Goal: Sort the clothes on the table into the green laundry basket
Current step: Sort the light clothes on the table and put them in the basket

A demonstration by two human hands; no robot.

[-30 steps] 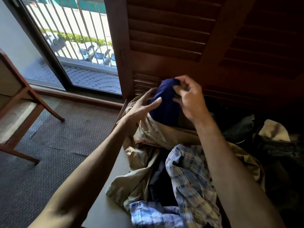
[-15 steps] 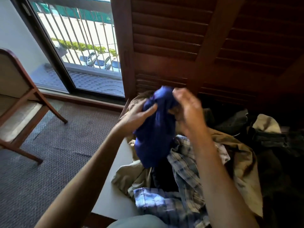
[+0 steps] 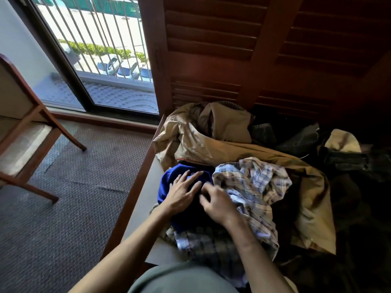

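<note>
A dark blue garment [image 3: 169,182] lies on the pile near the table's left edge. My left hand [image 3: 183,194] rests flat on it with its fingers spread. Just to its right, my right hand [image 3: 218,205] has its fingers curled down into the cloth where the blue garment meets a blue-and-white plaid shirt [image 3: 254,185]. A tan garment [image 3: 211,134] lies behind and under both. No green laundry basket is in view.
The grey table [image 3: 146,199] has a wooden edge at its left. Dark clothes [image 3: 349,159] fill the shadowed right side. Brown louvred doors [image 3: 254,49] stand behind. A wooden chair [image 3: 23,127] stands on the carpet at left, by a glass door [image 3: 101,60].
Both hands have brought the blue garment down from chest height onto the pile. My left hand has flattened on it, and the camera has tipped downward.
</note>
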